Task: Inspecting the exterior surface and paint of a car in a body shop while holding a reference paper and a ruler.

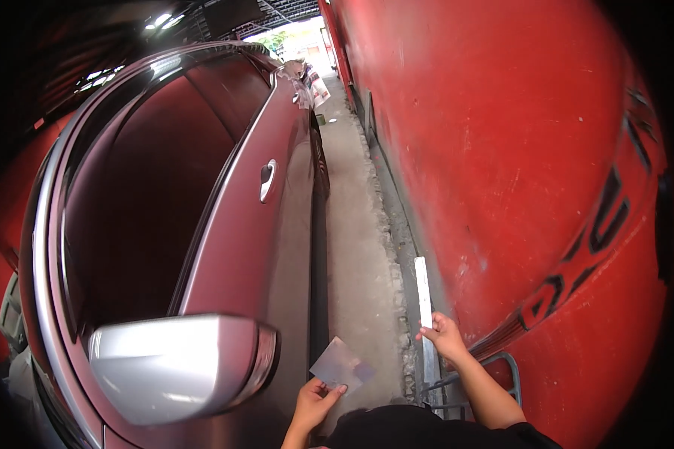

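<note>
Between the thumb and fingers of my left hand point(317, 405) is a thin, grey, roughly square sheet point(344, 364), held flat by its near edge over the walkway. Its material is hard to make out. My right hand point(443, 337), farther right near the red wall, pinches a long, narrow, pale strip point(423, 288) that points away from me. To the left of both hands stands a dark reddish car with a silver side mirror point(176, 367) and a silver door handle point(268, 181). Neither hand touches the car.
A narrow concrete walkway point(356, 194) with a rough broken edge runs between the car and a red wall point(494, 135) bearing black markings. Beside my right forearm is a grey metal tube frame point(513, 374). Far along the car, a person point(318, 90) is partly visible near a bright opening.
</note>
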The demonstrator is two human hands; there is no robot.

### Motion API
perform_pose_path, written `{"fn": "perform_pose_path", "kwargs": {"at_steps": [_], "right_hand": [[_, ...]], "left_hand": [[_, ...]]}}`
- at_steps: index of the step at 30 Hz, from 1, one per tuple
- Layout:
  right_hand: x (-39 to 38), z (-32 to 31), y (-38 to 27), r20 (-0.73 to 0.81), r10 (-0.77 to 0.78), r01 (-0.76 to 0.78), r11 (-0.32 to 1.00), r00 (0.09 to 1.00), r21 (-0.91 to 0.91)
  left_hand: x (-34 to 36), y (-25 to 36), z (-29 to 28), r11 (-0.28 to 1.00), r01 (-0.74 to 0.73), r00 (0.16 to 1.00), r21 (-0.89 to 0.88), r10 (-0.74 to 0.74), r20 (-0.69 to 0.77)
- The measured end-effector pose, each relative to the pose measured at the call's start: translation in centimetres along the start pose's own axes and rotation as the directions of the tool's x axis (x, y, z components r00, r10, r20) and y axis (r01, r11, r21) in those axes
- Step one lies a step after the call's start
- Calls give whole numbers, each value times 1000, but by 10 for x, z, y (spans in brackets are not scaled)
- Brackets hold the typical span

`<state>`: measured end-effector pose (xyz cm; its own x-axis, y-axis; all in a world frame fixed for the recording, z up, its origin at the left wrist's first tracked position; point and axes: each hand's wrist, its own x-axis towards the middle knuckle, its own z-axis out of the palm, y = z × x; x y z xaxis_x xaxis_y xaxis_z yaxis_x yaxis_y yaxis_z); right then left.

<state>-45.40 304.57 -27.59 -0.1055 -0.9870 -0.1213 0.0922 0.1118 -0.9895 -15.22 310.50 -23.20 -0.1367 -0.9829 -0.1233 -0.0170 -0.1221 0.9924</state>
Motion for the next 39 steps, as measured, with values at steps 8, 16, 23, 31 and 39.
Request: {"fn": "perform_pose_path", "kwargs": {"at_steps": [8,16,23,31,39], "right_hand": [[114,32,-16,120,0,2,1000,993,-10],[249,87,-49,253,-106,82,991,962,104],[338,129,-61,316,-93,34,981,944,189],[439,127,-73,451,-123,68,988,884,136],[528,69,-82,628,-108,227,967,771,-113]], "left_hand": [[86,-8,-11,1000,-4,1000,-5,4,-5],[147,23,-17,990,-135,969,29,138,-203],[185,37,-25,995,-79,911,59,96,-402],[299,59,-2,952,-281,765,-123,145,-627],[407,89,21,892,-363,700,-268,71,-711]]}}
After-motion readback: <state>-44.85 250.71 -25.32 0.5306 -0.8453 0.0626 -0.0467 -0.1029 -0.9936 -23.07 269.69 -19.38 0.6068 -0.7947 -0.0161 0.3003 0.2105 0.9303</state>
